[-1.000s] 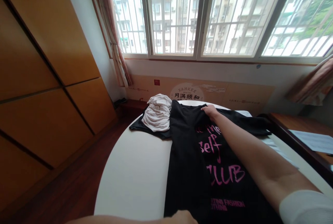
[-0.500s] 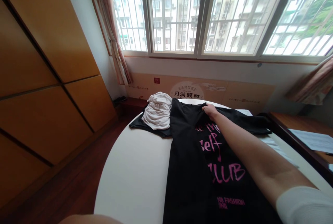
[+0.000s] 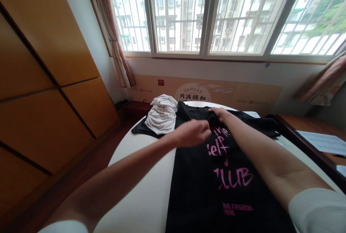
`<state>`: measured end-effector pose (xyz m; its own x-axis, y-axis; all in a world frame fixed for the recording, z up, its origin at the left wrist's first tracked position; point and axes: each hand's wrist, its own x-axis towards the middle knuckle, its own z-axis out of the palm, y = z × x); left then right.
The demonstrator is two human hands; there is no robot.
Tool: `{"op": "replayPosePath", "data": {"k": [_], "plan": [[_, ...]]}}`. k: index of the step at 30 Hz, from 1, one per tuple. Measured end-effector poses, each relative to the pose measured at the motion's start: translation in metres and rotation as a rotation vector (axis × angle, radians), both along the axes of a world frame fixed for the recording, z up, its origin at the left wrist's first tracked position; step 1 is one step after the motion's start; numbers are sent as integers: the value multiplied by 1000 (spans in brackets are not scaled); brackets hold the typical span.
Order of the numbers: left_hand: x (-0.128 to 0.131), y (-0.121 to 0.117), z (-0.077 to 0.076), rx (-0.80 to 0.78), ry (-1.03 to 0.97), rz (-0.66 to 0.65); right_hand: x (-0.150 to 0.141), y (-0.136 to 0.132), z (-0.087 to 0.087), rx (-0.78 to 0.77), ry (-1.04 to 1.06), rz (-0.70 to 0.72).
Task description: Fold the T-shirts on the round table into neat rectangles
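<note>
Bedroom, daylight from the window (image 3: 183, 13) at 12 o'clock, round white bed (image 3: 143, 204) under my arms. Shirt (image 3: 200, 189), black with pink lettering (image 3: 234, 179), lies printed side up along the bed, its top end near 12 and its lower part running out of view at 6.

Main change since the frame half a second back: my left hand (image 3: 190, 133) has risen from the bottom of the view and crossed to the top of the shirt, near 11 o'clock. Its fingers are curled beside a raised fold of cloth; whether they grasp that fold I cannot tell. My right hand (image 3: 220, 114) has stayed at about 12 by the neck, its fingers clenched on the shirt's top edge. Hands just apart, the fold between them. Top of the shirt now looks more bunched than before.

Outward: white bundle (image 3: 162, 114) at 11, resting on the black sleeve (image 3: 143, 128) that spreads toward 10. Wardrobe (image 3: 45, 81) at 9, wood floor (image 3: 102, 150) between it and the bed. Desk (image 3: 302, 121) at 3, with papers (image 3: 324, 143) on it.
</note>
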<state>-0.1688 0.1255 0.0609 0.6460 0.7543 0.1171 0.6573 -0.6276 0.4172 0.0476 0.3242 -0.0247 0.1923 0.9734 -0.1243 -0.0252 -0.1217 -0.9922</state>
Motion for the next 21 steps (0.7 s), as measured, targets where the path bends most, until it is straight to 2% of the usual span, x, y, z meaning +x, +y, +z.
{"op": "replayPosePath", "data": {"k": [1, 2, 4, 5, 7, 10, 12, 18, 21], "plan": [[-7, 37, 7, 116, -14, 145, -1, 1, 0, -30, -14, -2], [-14, 74, 10, 156, 14, 226, -3, 1, 0, -63, -32, -3], [-30, 137, 9, 143, 93, 355, -5, 3, 0, -109, -59, -2], [-37, 162, 5, 126, 123, 404, -6, 5, 0, -118, -69, 0], [-47, 196, -5, 81, 162, 441, -5, 7, 0, -124, -86, 7], [-53, 222, -18, 19, 202, 445, -2, 12, 0, -127, -118, 29], [-53, 232, -21, 0, 230, 466, 3, 14, 0, -125, -147, 51], [-52, 262, -7, 72, 324, 645, 13, 22, -2, -56, -285, 77], [-54, 265, -7, 96, 364, 677, 9, 27, -4, -8, -396, 50]]}}
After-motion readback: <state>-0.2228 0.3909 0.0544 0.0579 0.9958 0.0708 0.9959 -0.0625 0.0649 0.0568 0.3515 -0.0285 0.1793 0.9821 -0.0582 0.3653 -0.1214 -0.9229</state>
